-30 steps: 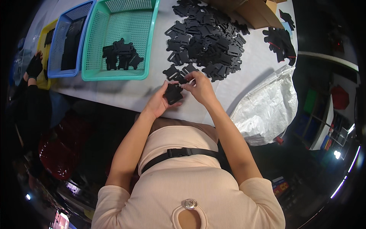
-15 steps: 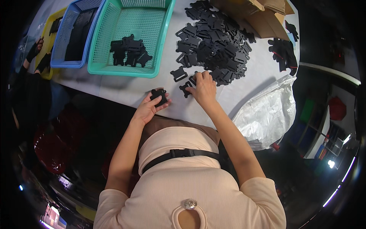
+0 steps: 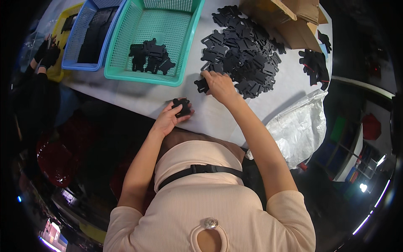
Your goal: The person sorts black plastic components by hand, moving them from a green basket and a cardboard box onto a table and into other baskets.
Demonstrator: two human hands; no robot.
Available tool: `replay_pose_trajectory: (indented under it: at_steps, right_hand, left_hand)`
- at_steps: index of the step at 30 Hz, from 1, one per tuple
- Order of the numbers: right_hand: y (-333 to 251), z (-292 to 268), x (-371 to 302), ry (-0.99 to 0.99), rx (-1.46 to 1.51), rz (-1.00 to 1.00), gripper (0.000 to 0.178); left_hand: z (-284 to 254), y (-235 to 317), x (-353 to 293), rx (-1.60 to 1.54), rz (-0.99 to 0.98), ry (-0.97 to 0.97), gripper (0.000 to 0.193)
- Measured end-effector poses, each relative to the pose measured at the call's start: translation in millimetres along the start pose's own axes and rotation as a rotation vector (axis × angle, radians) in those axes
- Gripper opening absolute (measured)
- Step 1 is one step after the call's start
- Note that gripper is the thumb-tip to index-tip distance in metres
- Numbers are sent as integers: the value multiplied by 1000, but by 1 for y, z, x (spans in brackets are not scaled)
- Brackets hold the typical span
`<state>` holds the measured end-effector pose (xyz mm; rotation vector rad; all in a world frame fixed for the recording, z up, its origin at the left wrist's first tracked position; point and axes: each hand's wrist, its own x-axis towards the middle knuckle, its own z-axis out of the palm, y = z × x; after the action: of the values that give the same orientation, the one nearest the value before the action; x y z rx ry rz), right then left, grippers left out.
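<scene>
Flat black plastic plates with notched corners and slots lie in a large pile [image 3: 247,54] on the white-covered table. My left hand [image 3: 168,119] is closed around a black plate [image 3: 181,107], perhaps a small stack, just above the near table edge. My right hand [image 3: 222,87] reaches to the near left side of the pile. Its fingers are bent over another black plate [image 3: 202,86] at their tips; the thumb is partly hidden. Left of the pile, a green basket [image 3: 181,75] holds several similar plates [image 3: 153,54].
Beside the green basket stand a blue basket [image 3: 67,59] with black pieces and a yellow one [image 3: 55,75]. A co-worker's dark-gloved hands [image 3: 49,56] are at the yellow basket. Right of the pile are a cardboard box [image 3: 294,25], black gloves [image 3: 314,67] and a white sack [image 3: 298,126].
My right hand has shifted slightly up and left, and the loose plates near it are gathered under its fingers. The left hand still holds its plate. The whole view has shifted a little.
</scene>
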<state>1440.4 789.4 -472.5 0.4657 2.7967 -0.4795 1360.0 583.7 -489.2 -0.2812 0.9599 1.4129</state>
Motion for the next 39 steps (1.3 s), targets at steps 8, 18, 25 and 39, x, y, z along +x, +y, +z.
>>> replay_pose_trajectory:
  at_steps: [8,18,25,39]
  right_hand:
    - [1,1,-11,-35,215,-28,41]
    - [-51,-42,-59,173,573,43,44]
    - [22,-16,-45,276,434,390,41]
    - [10,1,-37,40,430,620,47]
  left_hand:
    - [10,2,5,-8,48,-8,37]
    - [46,-11,9,35,31,-96,43]
    - [84,100,-18,381,479,-135,41]
    - [41,165,18,1876,690,743,34]
